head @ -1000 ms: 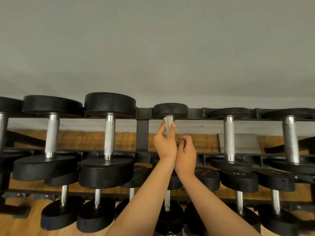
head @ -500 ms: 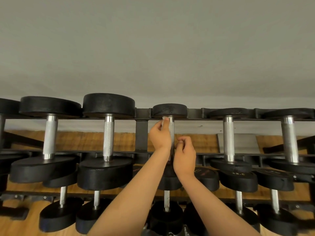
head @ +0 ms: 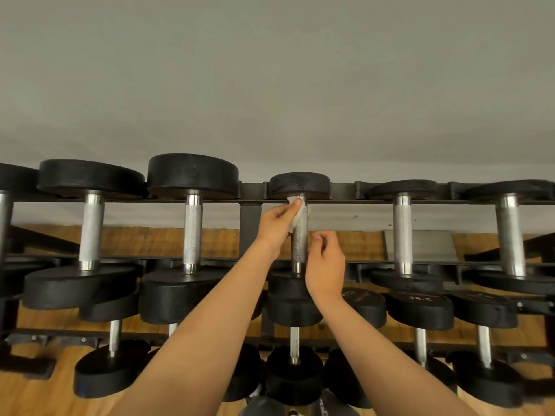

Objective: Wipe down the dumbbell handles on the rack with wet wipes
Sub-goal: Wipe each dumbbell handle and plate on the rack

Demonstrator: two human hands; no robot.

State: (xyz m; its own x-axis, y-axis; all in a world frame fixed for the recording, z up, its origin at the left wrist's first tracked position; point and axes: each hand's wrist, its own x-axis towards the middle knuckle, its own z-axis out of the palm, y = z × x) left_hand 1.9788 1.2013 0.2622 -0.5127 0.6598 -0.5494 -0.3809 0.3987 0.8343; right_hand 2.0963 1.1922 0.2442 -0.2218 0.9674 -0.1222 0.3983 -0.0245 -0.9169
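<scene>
- While six dumbbells (head: 192, 175) sat on the top shelf (head: 342, 191), the left hand (head: 274, 223) gripped one wipe (head: 295, 218) against a handle (head: 299, 246).
- The right hand (head: 326, 265) had curled fingers, just beside that handle.

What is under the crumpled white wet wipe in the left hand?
The silver knurled handle of the small black dumbbell. The white wet wipe and left hand cover its upper part; the lower part shows.

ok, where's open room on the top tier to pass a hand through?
Widest gap: between centre handle and right handle. Narrower one between post and left handle. Left hand fills the post-to-centre slot. Lower heads sit packed close.
</scene>
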